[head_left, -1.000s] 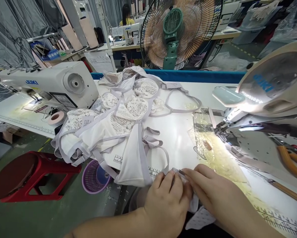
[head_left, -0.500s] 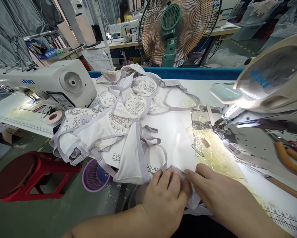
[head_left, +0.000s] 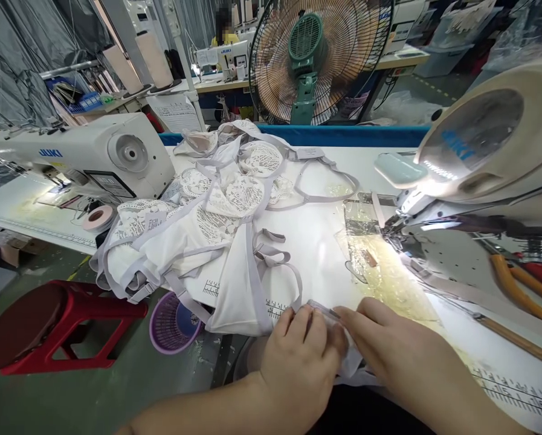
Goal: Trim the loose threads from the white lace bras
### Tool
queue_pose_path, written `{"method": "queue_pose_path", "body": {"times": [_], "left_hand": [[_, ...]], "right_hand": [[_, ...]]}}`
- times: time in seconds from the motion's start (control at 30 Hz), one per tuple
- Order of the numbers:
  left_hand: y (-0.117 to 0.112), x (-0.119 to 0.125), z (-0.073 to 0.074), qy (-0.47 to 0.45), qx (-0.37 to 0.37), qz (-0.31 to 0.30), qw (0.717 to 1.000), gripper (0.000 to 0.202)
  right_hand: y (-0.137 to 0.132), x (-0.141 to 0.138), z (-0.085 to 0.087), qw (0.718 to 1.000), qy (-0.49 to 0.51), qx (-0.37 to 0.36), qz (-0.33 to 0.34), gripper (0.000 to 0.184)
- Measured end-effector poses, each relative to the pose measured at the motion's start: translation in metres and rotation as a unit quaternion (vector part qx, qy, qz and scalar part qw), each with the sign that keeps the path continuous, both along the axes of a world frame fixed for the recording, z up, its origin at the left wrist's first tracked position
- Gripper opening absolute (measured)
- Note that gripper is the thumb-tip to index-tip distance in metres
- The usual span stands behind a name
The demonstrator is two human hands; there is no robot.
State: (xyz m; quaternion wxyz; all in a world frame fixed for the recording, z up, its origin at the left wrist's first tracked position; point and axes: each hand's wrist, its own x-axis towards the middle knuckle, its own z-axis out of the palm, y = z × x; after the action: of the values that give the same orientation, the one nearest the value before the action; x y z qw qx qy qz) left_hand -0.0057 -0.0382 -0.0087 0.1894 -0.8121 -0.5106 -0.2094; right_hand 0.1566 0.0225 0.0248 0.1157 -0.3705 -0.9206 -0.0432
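Note:
At the table's front edge, my left hand [head_left: 300, 356] is closed, its fingers curled over the lilac-grey edging of a white bra [head_left: 351, 361]. My right hand [head_left: 400, 341] pinches the same edging between thumb and forefinger, just right of the left fingertips. Much of the held bra is hidden under both hands, and part of it hangs at the edge. Just beyond them lies a heap of white lace bras [head_left: 241, 193] with lilac-grey straps. To the right stands a sewing machine [head_left: 474, 139] with its lamp lit over the needle area.
Orange-handled scissors [head_left: 509, 284] and a wooden-handled tool [head_left: 518, 341] lie at right. A second sewing machine [head_left: 80, 154] and a tape roll [head_left: 99, 219] are at left. Below stand a purple basket [head_left: 162, 326] and a red stool [head_left: 71, 326]. A fan [head_left: 307, 60] is behind; a person sits far back.
Both hands stay closed on the bra's edging, with only slight finger movement. The view has shifted a little, so the machine and the fan appear slightly farther left.

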Motion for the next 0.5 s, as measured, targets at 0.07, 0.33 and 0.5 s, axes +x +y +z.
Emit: {"method": "queue_pose_path", "body": {"times": [0.07,0.33,0.5], "left_hand": [[0.000,0.000,0.000,0.000,0.001,-0.001,1.000,0.029],[0.000,0.000,0.001,0.022,-0.015,0.003,1.000,0.031],[-0.001,0.000,0.000,0.013,-0.017,-0.001,1.000,0.031]], "right_hand": [[0.001,-0.006,-0.001,1.000,0.005,-0.001,0.000,0.024],[0.003,-0.007,-0.001,0.998,-0.039,-0.051,-0.004,0.019],[0.000,0.003,-0.003,0.998,-0.048,-0.041,-0.001,0.020]]}}
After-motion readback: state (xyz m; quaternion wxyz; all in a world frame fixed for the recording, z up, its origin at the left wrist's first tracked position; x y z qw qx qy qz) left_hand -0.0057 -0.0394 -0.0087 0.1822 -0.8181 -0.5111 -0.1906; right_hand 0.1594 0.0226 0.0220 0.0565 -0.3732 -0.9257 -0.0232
